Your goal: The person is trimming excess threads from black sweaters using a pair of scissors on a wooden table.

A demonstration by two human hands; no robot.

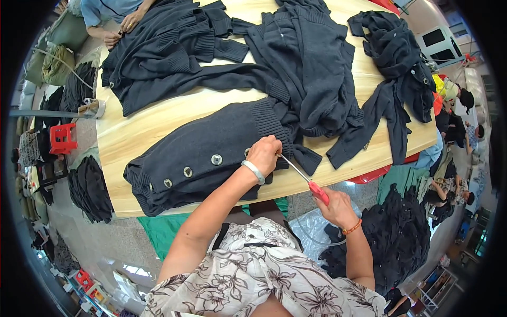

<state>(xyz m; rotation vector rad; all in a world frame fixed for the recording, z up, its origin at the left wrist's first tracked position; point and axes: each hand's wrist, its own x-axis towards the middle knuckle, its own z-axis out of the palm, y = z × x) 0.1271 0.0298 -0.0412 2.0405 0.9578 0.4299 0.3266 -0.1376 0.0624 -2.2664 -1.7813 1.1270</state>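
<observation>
Wooden table [158, 127], pale and long, carries several dark knitted garments. A heap of dark cardigans [296, 58] covers the middle and far part of the table, sleeves trailing toward the near edge; a second pile of dark knitwear [163, 47] lies at the far left corner, and another garment [396, 58] drapes over the right edge. Below the near right corner, a mound of dark garments [396, 243] lies on the floor.

The dark cardigan [200, 158] being worked lies flat along the near edge, its ribbed hem toward the table's middle and a row of round metal buttons [216, 159] running along its front.

The left hand [264, 154], wearing a pale bangle, rests closed on the cardigan beside the end of the button row, fingers curled down and pinching the fabric. The right hand [334, 207], off the near edge, is wrapped around the red handle of a pair of scissors [303, 177], whose metal blades point to the spot under the left hand.

At the far left corner, another person's hands [120, 30] touch the second pile.
</observation>
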